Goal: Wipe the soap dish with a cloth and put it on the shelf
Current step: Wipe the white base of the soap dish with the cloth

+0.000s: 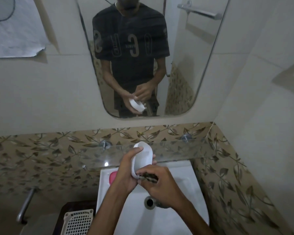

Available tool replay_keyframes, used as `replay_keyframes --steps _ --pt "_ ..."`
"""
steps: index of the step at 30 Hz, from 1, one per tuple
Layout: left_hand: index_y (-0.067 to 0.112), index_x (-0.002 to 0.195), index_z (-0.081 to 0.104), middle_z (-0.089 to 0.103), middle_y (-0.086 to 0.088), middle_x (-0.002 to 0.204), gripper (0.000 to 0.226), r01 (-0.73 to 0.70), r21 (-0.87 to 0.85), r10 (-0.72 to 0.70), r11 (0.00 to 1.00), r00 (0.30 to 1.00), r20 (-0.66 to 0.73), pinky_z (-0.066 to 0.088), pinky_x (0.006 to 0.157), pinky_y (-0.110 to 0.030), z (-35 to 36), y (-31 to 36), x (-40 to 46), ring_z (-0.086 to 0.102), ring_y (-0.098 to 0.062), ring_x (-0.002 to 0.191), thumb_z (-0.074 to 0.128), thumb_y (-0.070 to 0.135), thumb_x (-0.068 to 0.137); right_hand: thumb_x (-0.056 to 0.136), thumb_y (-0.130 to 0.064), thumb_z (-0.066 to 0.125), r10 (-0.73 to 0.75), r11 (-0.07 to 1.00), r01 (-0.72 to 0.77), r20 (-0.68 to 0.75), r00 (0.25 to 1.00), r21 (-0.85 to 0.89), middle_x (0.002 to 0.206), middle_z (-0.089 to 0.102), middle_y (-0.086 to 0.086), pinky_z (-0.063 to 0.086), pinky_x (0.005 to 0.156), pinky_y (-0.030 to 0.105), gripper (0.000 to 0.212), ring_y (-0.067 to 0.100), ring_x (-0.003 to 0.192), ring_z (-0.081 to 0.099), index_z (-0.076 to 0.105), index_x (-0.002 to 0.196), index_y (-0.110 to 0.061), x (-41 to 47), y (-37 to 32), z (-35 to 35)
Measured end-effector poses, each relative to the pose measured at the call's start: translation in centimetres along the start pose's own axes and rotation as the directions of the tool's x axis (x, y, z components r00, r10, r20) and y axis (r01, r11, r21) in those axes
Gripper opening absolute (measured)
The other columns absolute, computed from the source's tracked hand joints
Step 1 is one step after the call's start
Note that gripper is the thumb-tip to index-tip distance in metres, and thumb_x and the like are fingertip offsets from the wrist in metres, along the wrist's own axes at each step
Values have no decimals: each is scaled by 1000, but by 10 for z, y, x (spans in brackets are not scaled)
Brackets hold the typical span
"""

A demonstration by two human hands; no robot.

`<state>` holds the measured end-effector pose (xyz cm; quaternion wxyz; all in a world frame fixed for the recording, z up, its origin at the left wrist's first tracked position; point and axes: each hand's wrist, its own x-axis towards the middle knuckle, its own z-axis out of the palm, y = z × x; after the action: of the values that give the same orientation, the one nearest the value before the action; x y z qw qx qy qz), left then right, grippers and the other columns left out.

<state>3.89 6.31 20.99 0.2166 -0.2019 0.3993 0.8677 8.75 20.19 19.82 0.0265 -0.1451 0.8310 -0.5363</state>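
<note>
Left hand [126, 173] grips white dish [143, 160], tilted, over sink [185, 192], just before glass shelf [176, 150]. Right hand [161, 185] fingers pinched on dark cloth [148, 177] at dish's near end. Advice: hold dish firm, sweep cloth along inside, then rim, before shelving

a white dish [143, 159], a dark patterned cloth [148, 177], a white sink [190, 187], a pink lid [112, 177] and brown leaf-patterned tiles [41, 158] are seen.
</note>
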Motion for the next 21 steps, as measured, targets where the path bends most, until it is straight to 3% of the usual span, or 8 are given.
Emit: replay_keyframes --steps 4,6,8,11,15,18,21 --pt "8 125 66 77 -17 99 74 -122 65 127 990 988 -83 61 72 -39 2 -7 -3 74 -31 84 82 43 62 90 -26 73 10 1000 -11 -54 998 -13 107 75 -15 59 93 23 19 4 103 70 81 107 -23 6 0 -6" --pt "12 118 68 75 -14 92 74 -150 130 166 980 979 -121 57 67 -36 8 -9 -6 70 -30 84 80 48 55 85 -19 80 10 988 -34 -160 987 -148 107 76 -16 60 91 23 20 0 100 70 81 104 -26 9 2 -8" --pt "12 119 68 72 -14 96 69 -157 161 177 974 977 -121 55 68 -35 14 -11 -8 67 -29 87 73 49 61 81 -18 85 -94 936 3 -240 966 -353 107 77 -12 59 90 15 24 3 97 71 81 104 -25 13 1 -6" --pt "15 117 67 72 -13 100 63 -185 198 214 963 967 -137 55 67 -36 19 -9 -8 68 -28 88 68 51 64 81 -21 86 -179 870 26 -268 947 -492 104 80 -8 48 83 5 24 6 91 74 80 104 -24 18 -5 -4" --pt "20 111 70 79 -13 91 59 -294 221 333 930 928 -166 61 81 -49 15 -13 -5 76 -32 82 71 52 61 90 -33 76 71 888 -132 -152 986 -440 104 78 -17 37 65 -5 13 -14 72 59 78 103 -34 9 -9 8" --pt "32 93 76 77 -10 93 49 -317 267 367 910 916 -162 61 72 -46 10 -23 -5 74 -29 85 68 60 54 92 -25 75 224 926 -226 -41 974 -302 108 78 -17 53 87 8 17 -6 92 68 80 105 -34 11 -8 -3" --pt "45 95 78 78 1 90 44 -365 316 414 876 904 -106 61 64 -34 17 -24 -3 73 -17 82 66 62 57 90 -21 77 174 900 -227 -171 970 -373 106 79 -14 52 90 8 19 -2 95 71 81 106 -30 13 -7 -2"
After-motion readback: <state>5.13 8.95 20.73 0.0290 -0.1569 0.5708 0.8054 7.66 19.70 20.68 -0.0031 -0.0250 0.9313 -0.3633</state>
